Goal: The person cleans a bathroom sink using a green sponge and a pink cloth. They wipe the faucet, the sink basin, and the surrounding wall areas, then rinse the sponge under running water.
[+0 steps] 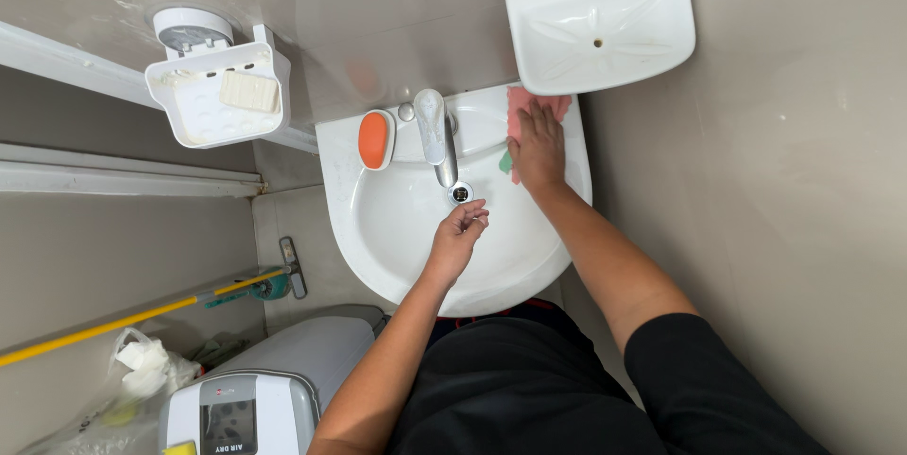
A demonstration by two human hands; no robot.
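Observation:
I look straight down on a white wash basin (392,228) with a chrome tap (433,129) at its back. My right hand (537,148) lies flat on a pink cloth (524,99) at the back right of the basin rim, with a green edge (505,163) showing under the palm. My left hand (458,233) hovers over the bowl just below the tap's spout and the drain (460,193), its fingers curled together with nothing visible in them.
An orange soap in a white dish (375,139) sits left of the tap. A white wall shelf (600,20) hangs above the right hand. A wall soap holder with a pale bar (250,91) is at left. A yellow-handled mop (142,315), a white appliance (269,389) and a plastic bag (142,365) stand below left.

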